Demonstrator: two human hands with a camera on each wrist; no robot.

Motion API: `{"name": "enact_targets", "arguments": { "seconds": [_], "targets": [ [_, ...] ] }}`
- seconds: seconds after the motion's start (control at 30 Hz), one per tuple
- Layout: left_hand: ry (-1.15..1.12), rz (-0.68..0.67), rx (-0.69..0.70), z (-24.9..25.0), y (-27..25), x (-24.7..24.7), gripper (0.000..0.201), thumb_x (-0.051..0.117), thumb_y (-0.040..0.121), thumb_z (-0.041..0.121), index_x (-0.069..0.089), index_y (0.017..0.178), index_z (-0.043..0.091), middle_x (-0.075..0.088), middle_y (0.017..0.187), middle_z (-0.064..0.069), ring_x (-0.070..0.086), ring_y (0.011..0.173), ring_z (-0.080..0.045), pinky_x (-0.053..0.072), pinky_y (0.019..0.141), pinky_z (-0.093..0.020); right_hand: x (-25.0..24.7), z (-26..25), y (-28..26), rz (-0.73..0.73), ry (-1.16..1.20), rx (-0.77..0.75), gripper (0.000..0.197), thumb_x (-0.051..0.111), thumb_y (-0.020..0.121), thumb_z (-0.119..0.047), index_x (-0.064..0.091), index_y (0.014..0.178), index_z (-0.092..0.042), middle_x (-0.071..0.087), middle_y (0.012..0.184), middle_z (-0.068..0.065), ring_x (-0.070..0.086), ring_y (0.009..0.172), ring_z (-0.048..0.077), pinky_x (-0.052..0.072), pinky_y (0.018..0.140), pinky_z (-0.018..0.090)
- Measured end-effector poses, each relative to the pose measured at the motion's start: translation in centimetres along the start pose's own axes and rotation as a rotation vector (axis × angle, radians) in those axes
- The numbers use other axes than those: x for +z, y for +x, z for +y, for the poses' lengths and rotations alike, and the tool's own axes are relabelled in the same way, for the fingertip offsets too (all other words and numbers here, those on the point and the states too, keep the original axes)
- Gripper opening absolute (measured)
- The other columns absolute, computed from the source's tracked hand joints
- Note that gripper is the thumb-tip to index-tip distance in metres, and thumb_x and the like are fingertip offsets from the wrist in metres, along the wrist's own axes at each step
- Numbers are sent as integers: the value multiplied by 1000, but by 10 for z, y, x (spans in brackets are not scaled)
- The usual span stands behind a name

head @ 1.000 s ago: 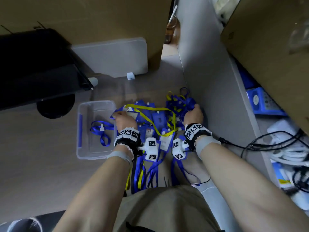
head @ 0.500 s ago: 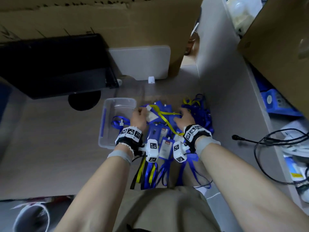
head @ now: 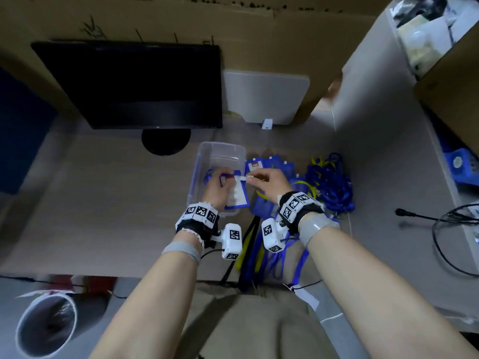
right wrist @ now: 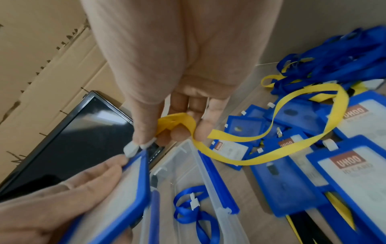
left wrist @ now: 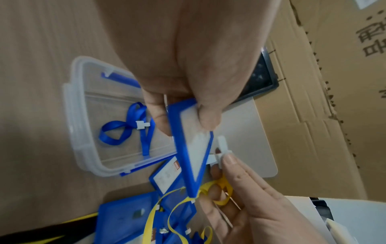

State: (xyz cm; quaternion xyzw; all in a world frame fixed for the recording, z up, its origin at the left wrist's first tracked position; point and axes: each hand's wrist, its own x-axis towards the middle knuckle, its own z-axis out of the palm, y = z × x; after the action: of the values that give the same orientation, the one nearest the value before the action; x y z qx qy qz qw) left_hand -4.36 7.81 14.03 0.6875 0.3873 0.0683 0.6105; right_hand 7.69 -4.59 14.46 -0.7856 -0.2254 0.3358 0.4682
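Note:
My left hand grips a blue ID card holder by its upper edge, thumb on the front, and holds it tilted above a clear plastic box. At the holder's top end my right hand pinches the white clip between thumb and forefinger. A yellow lanyard runs from that clip, loops through the right hand's other fingers and trails onto the desk. One blue lanyard lies coiled in the box. Several more blue card holders lie right of the box.
A tangle of blue and yellow lanyards sits at the right; more straps hang over the desk's front edge. Behind stand a dark monitor, the box's white lid and cardboard. A black cable lies far right, a bin below left.
Both hands have left the pile on the desk. The left has lifted a card holder over the box, and the right has moved left to pinch its clip.

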Motion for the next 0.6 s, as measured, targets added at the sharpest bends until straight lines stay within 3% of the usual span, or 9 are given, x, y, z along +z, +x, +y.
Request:
{"name": "enact_targets", "arguments": {
  "seconds": [0.1,0.2,0.27,0.33,0.4,0.53,0.6],
  "targets": [
    [55,-24,-61,-21,-5,-16,45,57,95,25,43,135,12,64,115,-7,63,102,-22,48,87,-31,15,0,-5,72,-33,54,4,66,91,-21,68,93,-25,71,88,-2,68,87,16,55,79,32],
    [87,-152,-65,-35,-10,-29,53,61,87,45,54,130,14,69,114,-3,66,101,-20,52,92,-38,28,-5,-12,105,-34,87,10,61,94,-22,64,91,-31,72,80,-2,67,75,16,53,65,30],
    [76,-214,-26,-34,-17,-39,43,60,88,44,62,120,15,71,110,-2,67,99,-19,52,88,-35,37,-12,-19,93,-103,38,9,61,94,-24,67,94,-31,71,79,-7,66,73,9,50,65,25],
    [91,-222,14,-32,-26,-53,26,59,90,43,68,109,27,72,106,0,67,99,-19,50,85,-35,47,-22,-27,31,-143,-13,12,59,96,-24,69,100,-29,70,86,-10,65,80,-1,49,71,17],
    [108,-205,31,-32,-33,-69,13,57,89,44,67,95,39,72,98,4,67,94,-19,51,84,-37,60,-30,-34,-15,-100,-36,17,57,97,-23,71,106,-25,71,97,-6,64,90,3,48,78,18],
    [134,-187,24,-22,-57,-94,22,56,95,35,66,106,20,71,94,-2,65,84,-18,50,77,-34,87,-39,-41,-59,15,-64,16,61,94,-26,73,103,-28,72,99,-6,65,91,7,51,80,25],
    [149,-150,2,-20,-74,-105,17,56,97,30,66,105,19,71,89,-1,64,75,-12,49,72,-29,99,-44,-46,-75,85,-67,17,64,93,-29,75,104,-22,73,96,-4,66,88,6,52,84,26]
  ]
}}
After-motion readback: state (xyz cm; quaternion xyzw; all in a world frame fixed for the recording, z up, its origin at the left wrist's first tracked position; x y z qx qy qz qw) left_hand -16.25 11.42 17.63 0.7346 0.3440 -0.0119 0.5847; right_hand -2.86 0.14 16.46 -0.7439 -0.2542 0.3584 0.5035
